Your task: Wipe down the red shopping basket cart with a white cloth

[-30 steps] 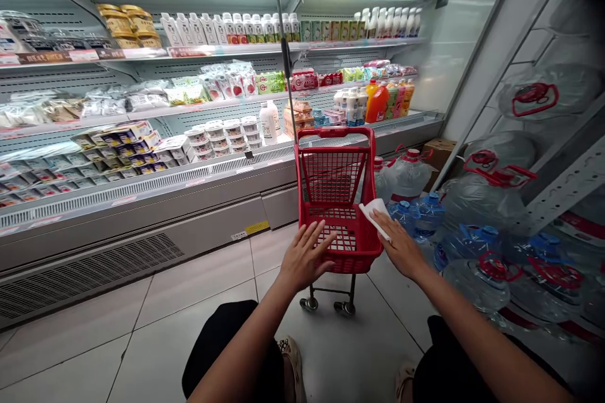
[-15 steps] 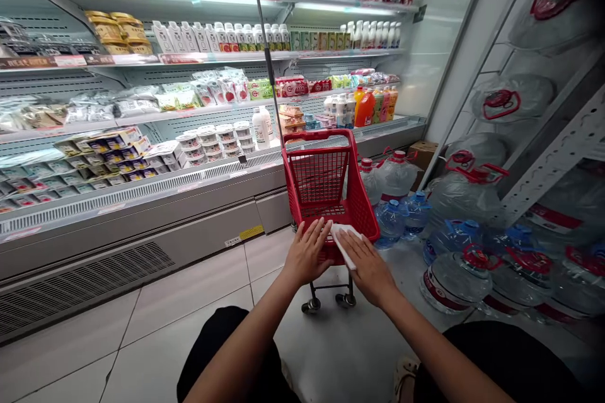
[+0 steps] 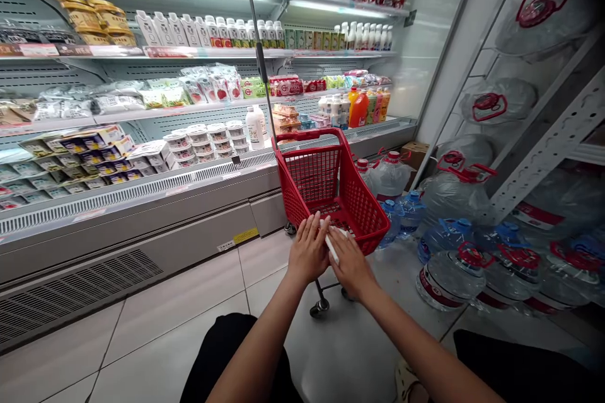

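A small red plastic shopping cart (image 3: 366,208) on dark casters stands in front of me, its basket turned at a slight angle. My left hand (image 3: 309,250) lies on the near end of the basket with its fingers stretched out, holding nothing. Beside it, my right hand (image 3: 350,264) has its fingers over a folded white cloth (image 3: 333,248) at the same near edge. The two hands almost touch. Both cover part of the cart's near wall. A thin dark pole (image 3: 261,63) rises from the cart's far left corner.
An open refrigerated case (image 3: 203,198) with dairy and drinks runs along the left and back. Large water bottles (image 3: 449,280) crowd the floor on the right, next to a white metal rack (image 3: 534,167). A cardboard box (image 3: 416,154) sits behind them.
The cart has swung round a little, its near end moving to the right. My hands have come closer together, and the right one has drawn the cloth leftward.
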Motion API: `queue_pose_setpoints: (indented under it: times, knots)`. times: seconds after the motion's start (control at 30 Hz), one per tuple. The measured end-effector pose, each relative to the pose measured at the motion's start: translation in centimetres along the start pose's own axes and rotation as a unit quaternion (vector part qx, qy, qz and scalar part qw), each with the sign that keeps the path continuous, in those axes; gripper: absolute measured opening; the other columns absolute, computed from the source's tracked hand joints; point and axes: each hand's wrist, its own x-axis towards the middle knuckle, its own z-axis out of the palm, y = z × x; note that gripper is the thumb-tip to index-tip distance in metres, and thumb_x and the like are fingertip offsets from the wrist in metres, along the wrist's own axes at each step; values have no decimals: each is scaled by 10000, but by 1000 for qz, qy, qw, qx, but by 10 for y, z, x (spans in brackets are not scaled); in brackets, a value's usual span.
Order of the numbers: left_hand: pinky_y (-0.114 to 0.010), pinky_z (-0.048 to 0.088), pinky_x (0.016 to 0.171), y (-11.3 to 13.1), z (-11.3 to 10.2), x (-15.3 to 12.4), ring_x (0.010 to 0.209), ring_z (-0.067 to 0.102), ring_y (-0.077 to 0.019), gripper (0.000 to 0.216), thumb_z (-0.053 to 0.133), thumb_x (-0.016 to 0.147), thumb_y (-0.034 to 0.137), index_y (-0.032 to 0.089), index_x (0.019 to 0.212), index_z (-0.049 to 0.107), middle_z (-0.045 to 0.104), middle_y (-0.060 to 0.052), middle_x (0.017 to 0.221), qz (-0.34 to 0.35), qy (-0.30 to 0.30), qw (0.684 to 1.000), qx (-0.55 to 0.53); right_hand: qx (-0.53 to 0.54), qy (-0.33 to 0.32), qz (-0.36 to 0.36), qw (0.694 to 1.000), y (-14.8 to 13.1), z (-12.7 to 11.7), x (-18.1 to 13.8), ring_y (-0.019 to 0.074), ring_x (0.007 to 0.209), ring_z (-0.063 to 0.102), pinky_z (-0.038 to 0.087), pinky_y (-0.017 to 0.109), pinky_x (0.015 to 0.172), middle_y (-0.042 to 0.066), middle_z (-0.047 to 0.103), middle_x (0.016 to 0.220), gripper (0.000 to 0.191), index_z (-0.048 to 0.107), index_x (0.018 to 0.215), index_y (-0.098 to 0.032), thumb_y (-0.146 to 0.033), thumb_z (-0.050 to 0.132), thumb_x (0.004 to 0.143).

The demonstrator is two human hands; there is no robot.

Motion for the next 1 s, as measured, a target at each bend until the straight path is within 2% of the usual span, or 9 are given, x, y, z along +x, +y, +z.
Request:
queue_pose_setpoints:
  times: [0.07,0.17,0.3,0.4,0.5,0.63,0.77,0.9,1.0]
  knots:
    - [-462,150,1323,-4,-1,-2,1601,216,-260,918,585,932,364,173,1687,98,213,-87,1737,-1,9,1000,4,7,-12,-17,1000,-1,-6,-3,204,1564,299,238,464,1291,47,336,1694,728,-14,1684,-224,-214,337,1046]
    - [-475,113,1331,-11,-3,-4,1593,243,-247,906,574,961,429,178,1686,93,236,-60,1731,15,6,1000,3,-4,-22,-4,1000,30,-21,-22,192,1578,264,203,464,1303,0,293,1711,709,-4,1683,-279,-227,324,1058]
    - [-485,132,1329,-10,-4,-3,1578,283,-240,816,560,997,485,236,1675,181,298,-34,1714,35,0,999,12,-29,-14,91,995,89,-31,-47,199,1578,265,208,501,1300,-19,287,1714,669,-16,1678,-325,-262,276,1080]
    - [-472,188,1316,2,0,0,1564,318,-249,770,545,1010,525,273,1666,231,361,-33,1689,36,2,999,23,-25,-1,163,986,107,-26,-50,222,1580,263,266,522,1279,-8,269,1722,652,-20,1678,-326,-290,251,1087]
    - [-453,218,1305,19,5,1,1565,315,-252,784,525,1015,551,284,1675,199,366,-35,1687,33,6,999,34,-10,30,174,984,91,-15,-41,245,1576,274,302,537,1263,35,288,1717,660,-26,1681,-287,-287,253,1084]
    - [-441,182,1311,36,9,0,1590,247,-254,841,517,1013,510,242,1691,98,259,-40,1729,29,9,999,42,19,31,81,996,38,-9,-29,239,1563,308,289,536,1272,67,331,1699,684,-22,1685,-254,-244,283,1073]
    - [-439,101,1325,27,4,5,1604,190,-245,905,509,995,542,194,1690,46,184,-43,1745,49,4,998,31,55,26,47,997,7,-18,-32,219,1534,365,300,508,1277,73,411,1658,670,53,1691,-244,-262,320,1077]
    - [-518,77,1322,-2,-3,18,1602,191,-306,1057,560,879,793,242,1685,155,234,-72,1734,60,0,998,10,82,-14,23,996,28,-34,-48,209,1539,352,300,507,1279,32,491,1603,599,205,1673,-296,-268,314,1085]
    - [-514,81,1325,-10,-3,26,1566,300,-275,923,497,929,781,294,1667,232,419,-45,1657,60,6,998,-11,80,-26,37,996,61,-43,-60,210,1557,315,273,522,1288,8,490,1604,582,233,1663,-330,-272,302,1088]
